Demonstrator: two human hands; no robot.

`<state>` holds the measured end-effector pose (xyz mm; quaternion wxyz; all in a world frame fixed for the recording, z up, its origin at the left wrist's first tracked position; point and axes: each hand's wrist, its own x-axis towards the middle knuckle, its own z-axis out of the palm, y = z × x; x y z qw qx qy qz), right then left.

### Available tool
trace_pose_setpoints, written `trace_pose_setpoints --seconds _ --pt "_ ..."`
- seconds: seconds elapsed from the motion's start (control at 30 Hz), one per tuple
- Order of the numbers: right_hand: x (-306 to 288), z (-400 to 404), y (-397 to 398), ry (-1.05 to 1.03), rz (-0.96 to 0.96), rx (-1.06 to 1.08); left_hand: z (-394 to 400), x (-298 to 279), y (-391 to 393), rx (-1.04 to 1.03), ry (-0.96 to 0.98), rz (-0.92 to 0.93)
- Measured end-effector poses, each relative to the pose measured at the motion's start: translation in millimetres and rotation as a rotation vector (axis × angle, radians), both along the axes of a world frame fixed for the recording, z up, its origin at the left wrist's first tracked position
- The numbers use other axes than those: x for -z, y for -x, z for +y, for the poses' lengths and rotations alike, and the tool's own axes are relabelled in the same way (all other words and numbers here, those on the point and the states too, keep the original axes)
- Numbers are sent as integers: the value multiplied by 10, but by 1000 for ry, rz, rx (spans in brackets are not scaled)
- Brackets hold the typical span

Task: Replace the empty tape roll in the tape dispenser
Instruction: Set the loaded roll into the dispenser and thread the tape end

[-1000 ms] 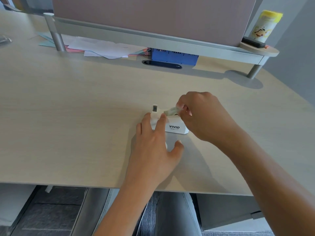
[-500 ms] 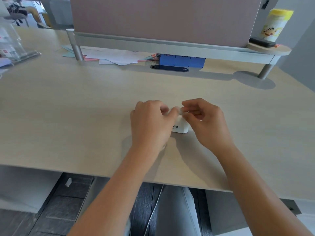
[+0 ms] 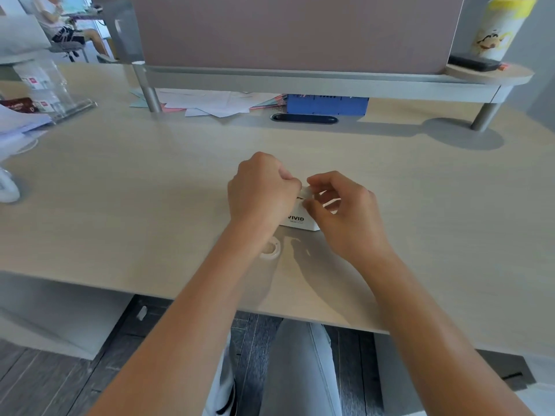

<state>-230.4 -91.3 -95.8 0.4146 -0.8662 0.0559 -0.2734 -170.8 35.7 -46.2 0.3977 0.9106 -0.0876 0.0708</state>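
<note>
Left hand [image 3: 261, 193] clenched over tape dispenser [image 3: 300, 219]; right hand [image 3: 342, 211] pinching its top; roll [image 3: 270, 250] lies beside.

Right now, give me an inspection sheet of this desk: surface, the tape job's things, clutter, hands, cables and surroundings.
Surface: pale wood-grain desk, bare around the work.
Job's things: small white plastic tape dispenser marked VIVID, mostly hidden by both hands; clear plastic ring, probably a tape roll or core, lying flat by the left wrist.
Clutter: loose white and pink papers, blue box under the grey shelf; yellow-lidded canister on the shelf.
Hands: left hand closed over the dispenser's left end; right hand pinching at its top; each grip's contents hidden.
Cables: nothing seen.
Surroundings: mauve partition panel; another seated person far left.
</note>
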Motion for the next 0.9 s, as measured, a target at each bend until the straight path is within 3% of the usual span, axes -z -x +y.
trace_pose_setpoints --seconds 0.17,0.33,0.57,0.73,0.9 --pt "-112 73 -63 152 122 26 59 -29 -102 74 17 73" --pt "-333 126 -183 351 404 74 190 -33 -232 122 73 92" --pt "-515 223 -231 457 539 135 436 46 -442 143 209 186" --pt "-512 319 -251 508 530 158 563 90 -564 163 369 296" --pt "-373 403 -299 305 369 148 655 159 -645 174 499 342"
